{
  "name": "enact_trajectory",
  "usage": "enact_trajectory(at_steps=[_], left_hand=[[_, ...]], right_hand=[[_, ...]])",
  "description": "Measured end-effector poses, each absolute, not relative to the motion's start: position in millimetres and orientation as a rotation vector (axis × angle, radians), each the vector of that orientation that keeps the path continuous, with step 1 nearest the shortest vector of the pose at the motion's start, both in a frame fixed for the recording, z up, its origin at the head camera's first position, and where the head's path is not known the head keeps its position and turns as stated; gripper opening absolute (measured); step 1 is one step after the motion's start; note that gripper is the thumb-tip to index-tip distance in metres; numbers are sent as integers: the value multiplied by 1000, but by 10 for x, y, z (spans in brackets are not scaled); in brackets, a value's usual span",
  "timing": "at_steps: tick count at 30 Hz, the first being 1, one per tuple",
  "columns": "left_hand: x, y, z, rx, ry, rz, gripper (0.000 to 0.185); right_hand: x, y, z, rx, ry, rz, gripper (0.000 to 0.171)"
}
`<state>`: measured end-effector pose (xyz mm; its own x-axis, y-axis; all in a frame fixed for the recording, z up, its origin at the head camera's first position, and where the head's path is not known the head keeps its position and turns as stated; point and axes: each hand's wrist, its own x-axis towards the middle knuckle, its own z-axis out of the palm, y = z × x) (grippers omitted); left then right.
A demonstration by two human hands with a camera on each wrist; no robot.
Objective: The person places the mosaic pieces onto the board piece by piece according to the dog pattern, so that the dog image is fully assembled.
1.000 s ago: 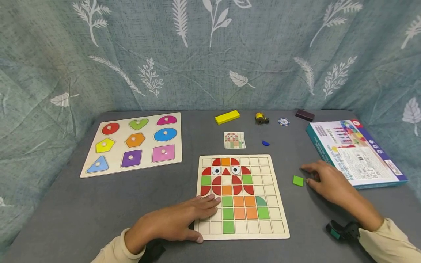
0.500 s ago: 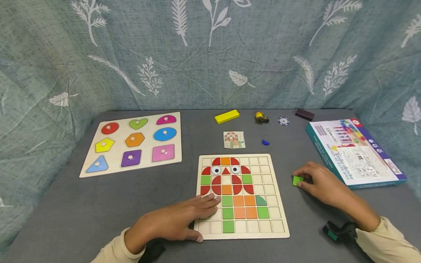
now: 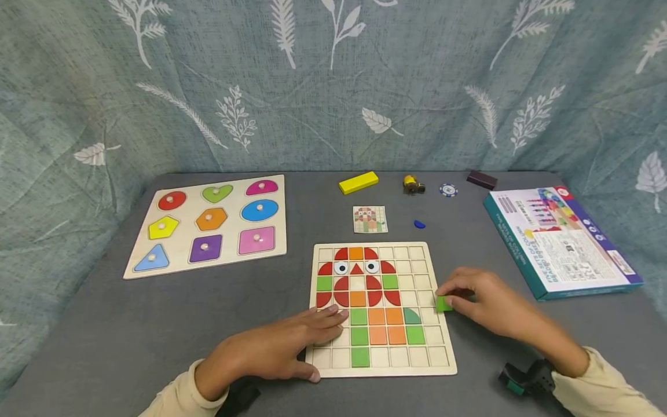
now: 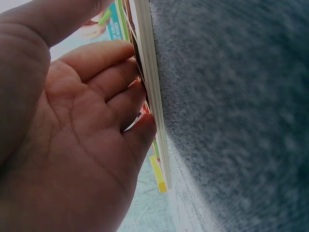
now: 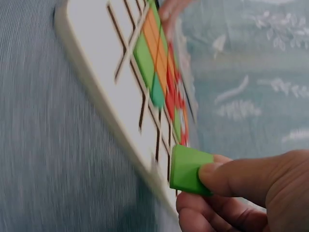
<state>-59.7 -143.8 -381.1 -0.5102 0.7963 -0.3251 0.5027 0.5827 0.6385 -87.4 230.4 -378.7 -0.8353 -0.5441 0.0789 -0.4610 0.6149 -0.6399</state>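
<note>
A wooden grid board (image 3: 432, 365) lies in front of me, with red, orange and green tiles forming an owl. My right hand (image 3: 487, 304) pinches a green square tile (image 3: 443, 303) between thumb and fingers, just over the board's right edge (image 5: 96, 111). The green tile (image 5: 189, 169) shows clearly in the right wrist view, off the surface. My left hand (image 3: 281, 347) rests flat on the board's lower left part, its fingers (image 4: 120, 82) lying against the board's edge (image 4: 154, 106).
A small pattern card (image 3: 370, 219) and a blue piece (image 3: 419, 224) lie beyond the board. A shape peg puzzle (image 3: 208, 226) sits at the left, a game box (image 3: 560, 243) at the right. A yellow block (image 3: 358, 182), a small toy (image 3: 414, 185), a chip (image 3: 448, 189) and a dark block (image 3: 482, 179) line the back.
My right hand reached the green tile on the table, pinched it, lifted it and carried it left to the board's right edge. The left hand stayed put.
</note>
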Motion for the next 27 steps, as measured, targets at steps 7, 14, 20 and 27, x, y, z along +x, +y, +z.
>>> enact_trajectory(at_steps=[7, 14, 20, 27], left_hand=[[-587, -1436, -3807, 1038, 2211, 643, 74], [-577, -1444, -3802, 1029, 2221, 638, 73], [-569, -1449, -3778, 1025, 2228, 627, 73], [-586, -1436, -3780, 1041, 2215, 630, 73]], right_hand=[[-798, 2089, -3774, -970, 2472, -1075, 23], [-735, 1934, -3727, -1022, 2274, -1061, 25], [-671, 1879, -3739, -982, 2216, -1082, 25], [-582, 1865, -3779, -936, 2309, -1051, 20]])
